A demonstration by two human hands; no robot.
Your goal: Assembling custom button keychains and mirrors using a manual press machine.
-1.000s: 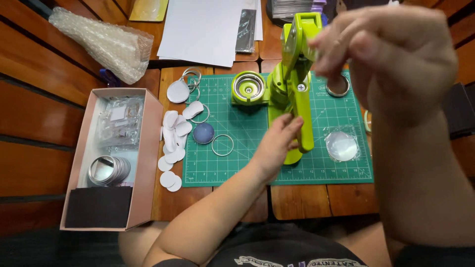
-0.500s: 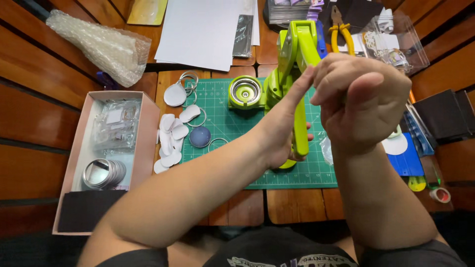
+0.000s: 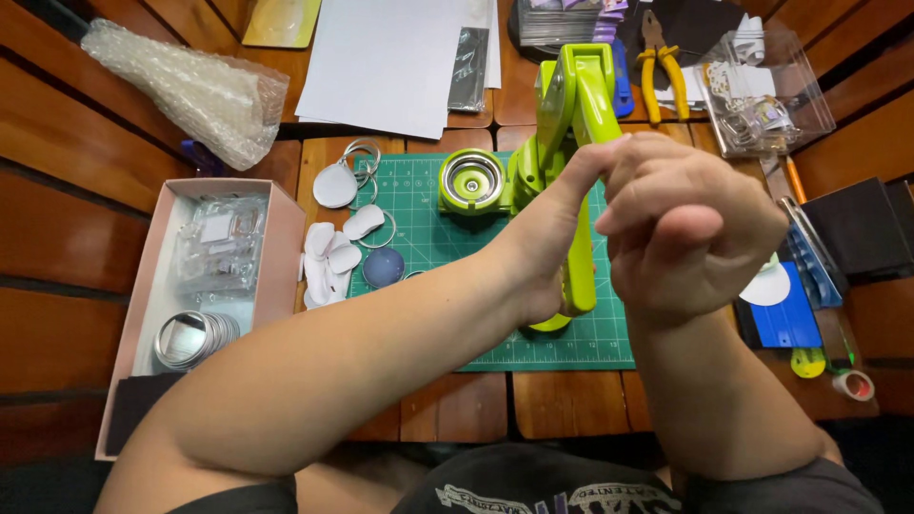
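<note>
Hands, two, bare, raised together above the mat's middle. Left hand [image 3: 547, 243] reaches up from the near-left, thumb and forefinger pointing to the press lever; whether it grips anything cannot be told. Right hand [image 3: 690, 233] curled into a loose fist just beside it, touching the left fingers; what it closes on, if anything, is hidden.

Press [image 3: 571, 124], lime green, upright on the mat [image 3: 419, 205], lever slanting toward the near edge, partly hidden behind both hands. Round die [image 3: 471, 181], green with metal centre, just left of the press base.

Mat, green, gridded, at the worktop's [image 3: 57, 143] centre.

Blue disc [image 3: 383, 267] near the mat's left edge. White tear-shaped blanks [image 3: 328, 257], a small heap, just off the mat's left edge; metal rings among them.

Box [image 3: 276, 247], pink card, open, at the near-left: clear plastic packets in its far part, a stack of metal discs [image 3: 195, 338] in its near part.

Bubble wrap [image 3: 190, 86], a bundle, far-left corner. White sheets [image 3: 390, 62], far edge, centre.

Pliers [image 3: 662, 57], yellow-handled, far edge, right of the press. Clear tray [image 3: 762, 81] with small parts, far-right corner.

Blue card [image 3: 790, 319] with a white disc on it, right edge.
</note>
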